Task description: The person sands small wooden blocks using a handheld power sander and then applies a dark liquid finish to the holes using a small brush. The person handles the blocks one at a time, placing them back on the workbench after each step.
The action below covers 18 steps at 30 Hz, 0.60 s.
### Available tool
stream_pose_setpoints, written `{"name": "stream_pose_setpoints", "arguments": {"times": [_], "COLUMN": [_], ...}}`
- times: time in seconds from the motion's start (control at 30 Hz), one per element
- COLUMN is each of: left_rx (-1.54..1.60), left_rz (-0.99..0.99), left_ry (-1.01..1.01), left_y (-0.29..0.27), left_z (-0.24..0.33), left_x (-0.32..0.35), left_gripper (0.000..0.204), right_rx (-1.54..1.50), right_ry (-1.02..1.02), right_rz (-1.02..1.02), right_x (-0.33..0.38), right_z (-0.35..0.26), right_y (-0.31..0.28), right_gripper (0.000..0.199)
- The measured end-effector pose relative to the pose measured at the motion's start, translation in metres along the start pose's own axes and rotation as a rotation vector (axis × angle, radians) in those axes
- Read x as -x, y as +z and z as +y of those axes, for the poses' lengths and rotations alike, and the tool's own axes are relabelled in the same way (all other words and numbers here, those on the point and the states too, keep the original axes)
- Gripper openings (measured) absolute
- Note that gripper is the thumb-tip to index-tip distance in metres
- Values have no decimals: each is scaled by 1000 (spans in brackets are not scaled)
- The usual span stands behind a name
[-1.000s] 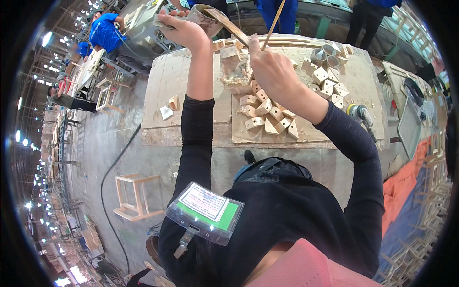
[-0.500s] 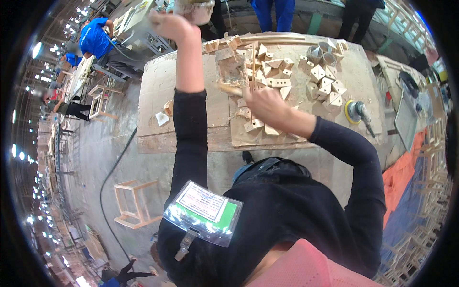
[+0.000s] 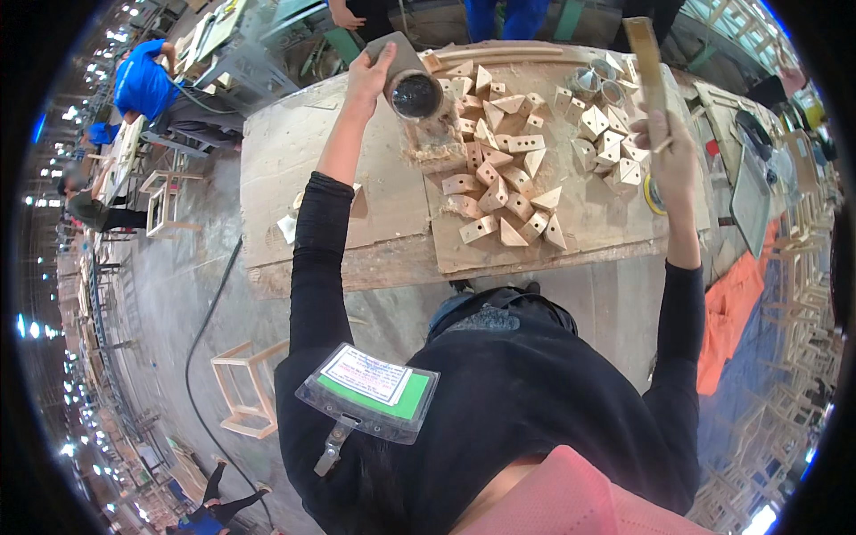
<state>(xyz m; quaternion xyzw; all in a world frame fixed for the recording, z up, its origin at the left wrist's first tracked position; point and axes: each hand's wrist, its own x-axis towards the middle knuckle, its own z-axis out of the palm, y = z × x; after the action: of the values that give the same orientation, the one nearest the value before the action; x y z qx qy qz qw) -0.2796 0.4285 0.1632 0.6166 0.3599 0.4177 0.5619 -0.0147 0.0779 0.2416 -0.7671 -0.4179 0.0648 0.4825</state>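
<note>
The left hand (image 3: 367,78) has its fingers closed around a round dark-faced tool with a grey pad (image 3: 412,85), held up over the far part of the desk (image 3: 294,152). The right hand (image 3: 675,160) grips a thin wooden strip (image 3: 648,76) that rises upright out of its closed fingers. Between the two hands, on a board lying on the desk, is a heap of small wooden wedge blocks (image 3: 504,178), some with drilled holes. Just beyond the right fingers stand metal rings (image 3: 599,86).
</note>
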Motion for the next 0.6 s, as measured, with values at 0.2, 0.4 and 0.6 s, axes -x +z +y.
{"name": "stream_pose_setpoints", "arguments": {"times": [0.2,0.4,0.6], "left_rx": [-144,-275,-451], "left_rz": [-242,-353,-401], "left_ry": [179,194,195], "left_y": [4,-4,-18], "left_z": [-49,-74,-66], "left_x": [-10,-22,-18], "left_gripper": [30,33,41], "right_rx": [253,224,437], "right_ry": [116,217,438], "right_rz": [335,577,644], "right_x": [17,58,73], "right_z": [68,104,163], "right_y": [-51,-110,-167], "right_gripper": [32,37,44]}}
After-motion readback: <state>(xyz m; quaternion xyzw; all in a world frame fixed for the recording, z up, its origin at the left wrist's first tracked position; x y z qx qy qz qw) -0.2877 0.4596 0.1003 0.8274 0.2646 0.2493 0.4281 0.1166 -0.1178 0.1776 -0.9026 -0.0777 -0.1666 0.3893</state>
